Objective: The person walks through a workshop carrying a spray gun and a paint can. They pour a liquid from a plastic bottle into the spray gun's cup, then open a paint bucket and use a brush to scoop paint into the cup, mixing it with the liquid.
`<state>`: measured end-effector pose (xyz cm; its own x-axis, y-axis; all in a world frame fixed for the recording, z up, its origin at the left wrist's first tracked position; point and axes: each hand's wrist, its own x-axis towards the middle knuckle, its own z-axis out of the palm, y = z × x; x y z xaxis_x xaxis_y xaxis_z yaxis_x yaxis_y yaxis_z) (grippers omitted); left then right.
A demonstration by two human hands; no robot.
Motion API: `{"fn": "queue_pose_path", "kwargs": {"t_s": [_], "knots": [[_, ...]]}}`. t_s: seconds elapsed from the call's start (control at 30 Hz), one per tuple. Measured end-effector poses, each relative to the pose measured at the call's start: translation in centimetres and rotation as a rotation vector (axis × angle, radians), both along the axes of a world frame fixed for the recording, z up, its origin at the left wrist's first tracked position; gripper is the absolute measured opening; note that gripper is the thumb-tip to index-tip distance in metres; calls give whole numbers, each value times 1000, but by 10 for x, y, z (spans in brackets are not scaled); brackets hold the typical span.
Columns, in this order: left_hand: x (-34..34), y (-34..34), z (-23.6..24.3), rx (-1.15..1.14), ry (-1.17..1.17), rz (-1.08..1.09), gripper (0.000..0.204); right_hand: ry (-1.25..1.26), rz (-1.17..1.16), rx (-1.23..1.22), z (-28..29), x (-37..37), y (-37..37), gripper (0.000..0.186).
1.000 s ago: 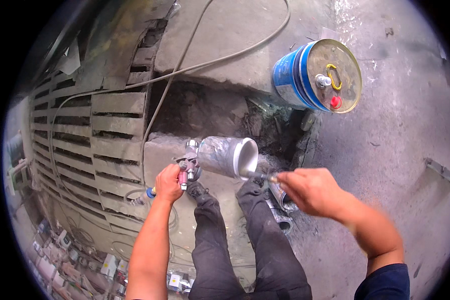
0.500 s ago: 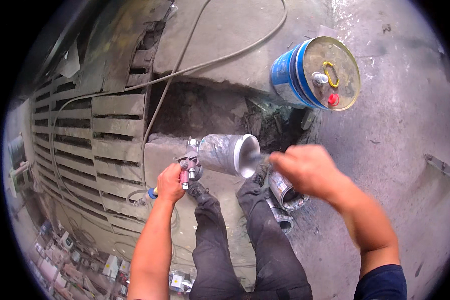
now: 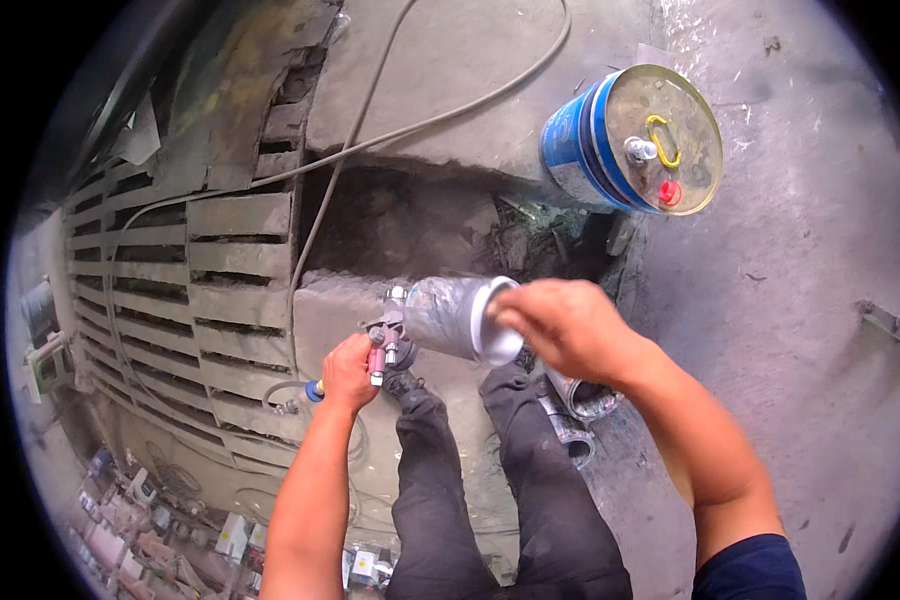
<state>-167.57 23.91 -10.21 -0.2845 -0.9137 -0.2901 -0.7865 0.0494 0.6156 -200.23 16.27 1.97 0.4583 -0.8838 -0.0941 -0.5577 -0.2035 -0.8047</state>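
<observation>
My left hand (image 3: 352, 372) is wrapped round the handle of a spray gun (image 3: 388, 345) with worn reddish metal parts. Fixed to the gun is a large paint-stained cup (image 3: 445, 312), lying on its side with its white-rimmed mouth to the right. Closed fingers of my right hand (image 3: 560, 325) are at that mouth, the fingertips just inside the rim. They pinch a slim grey tool, now hidden in the cup; its exact kind cannot be made out. A hose with a blue and yellow coupling (image 3: 315, 390) runs beside my left hand.
A blue drum (image 3: 660, 140) with red and white caps stands at the upper right. Paint-crusted cans (image 3: 582, 395) sit by my right foot. Beyond the cup is a rubble-filled pit (image 3: 400, 220). Wooden slats (image 3: 235, 265) lie left, crossed by a long hose (image 3: 410, 130).
My right hand has moved left to the cup's mouth, carrying the slim tool inside. The gun and cup have shifted slightly right and down in my left hand.
</observation>
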Motion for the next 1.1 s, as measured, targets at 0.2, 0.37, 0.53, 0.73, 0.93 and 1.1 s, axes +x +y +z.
{"fn": "queue_pose_path", "kwargs": {"t_s": [0.2, 0.37, 0.53, 0.73, 0.93, 1.1], "knots": [[-3, -3, -4, -6, -17, 33, 6, 421, 89, 207, -11, 19, 8, 22], [-4, -1, -4, 14, -18, 37, 8, -174, -411, 827, 3, -13, 1, 29], [0, -5, -3, 54, -33, 34, 8, -181, -493, 931, 80, -46, -5, 22], [-6, -21, -1, 168, -54, -53, 10, 194, -164, 212, 72, -62, -22, 12], [-4, -28, 0, 288, -18, -79, 13, 156, -26, 298, 81, -62, -23, 10], [-10, -33, 7, 345, -15, -179, 15, 129, -117, 180, 69, -61, -50, 7]]}}
